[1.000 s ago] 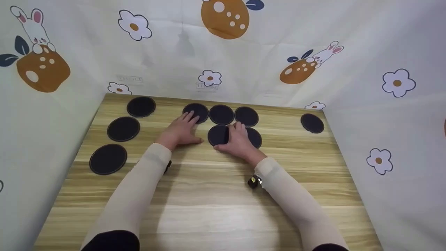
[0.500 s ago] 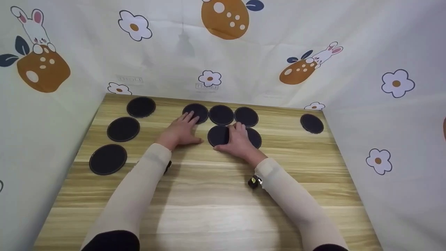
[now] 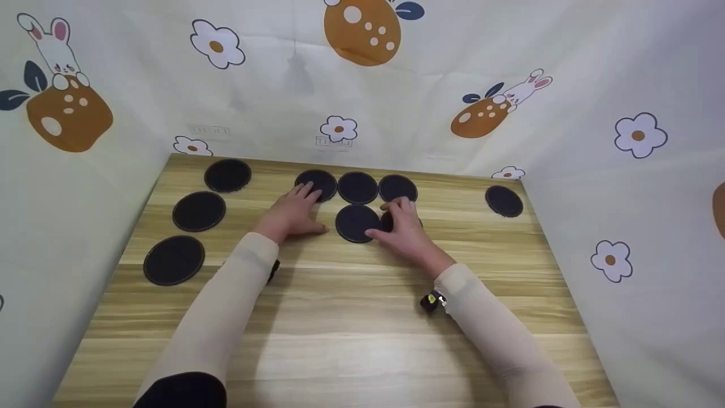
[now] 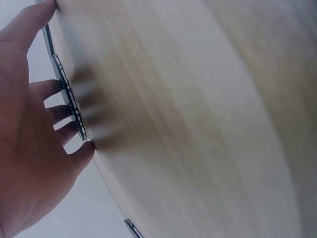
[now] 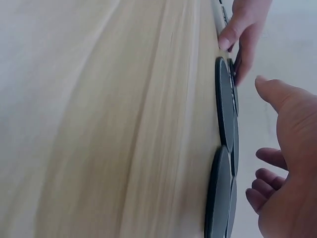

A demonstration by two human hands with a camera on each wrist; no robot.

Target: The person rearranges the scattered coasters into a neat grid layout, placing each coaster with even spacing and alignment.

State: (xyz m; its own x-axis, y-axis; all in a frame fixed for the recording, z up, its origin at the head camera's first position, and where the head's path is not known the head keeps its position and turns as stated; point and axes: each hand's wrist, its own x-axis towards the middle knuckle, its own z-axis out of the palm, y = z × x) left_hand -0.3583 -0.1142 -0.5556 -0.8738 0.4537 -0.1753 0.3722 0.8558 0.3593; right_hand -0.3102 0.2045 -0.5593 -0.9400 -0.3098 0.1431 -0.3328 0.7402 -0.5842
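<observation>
Black round coasters with a stitched-looking rim lie flat in two touching rows in the head view. My left hand (image 3: 291,214) rests its fingertips on the back-left coaster (image 3: 312,177), thumb spread out to the side. Beside that are the back-middle coaster (image 3: 357,187) and the back-right coaster (image 3: 397,186). In front lies a front-left coaster (image 3: 354,221). My right hand (image 3: 406,233) hovers over the front-right coaster (image 3: 387,220), partly hiding it. In the right wrist view, that hand (image 5: 294,158) is apart from the coasters, fingers loosely bent, holding nothing.
Along the table's left side lie three more coasters, the middle one (image 3: 199,211) among them. A single coaster (image 3: 504,201) sits near the right edge. The wooden table (image 3: 340,340) meets a printed cloth (image 3: 396,113) at the back and both sides.
My right hand has let go of the front-left coaster and moved right, lifting over the front-right one. The left hand and the coasters stay in place; the head view has shifted slightly.
</observation>
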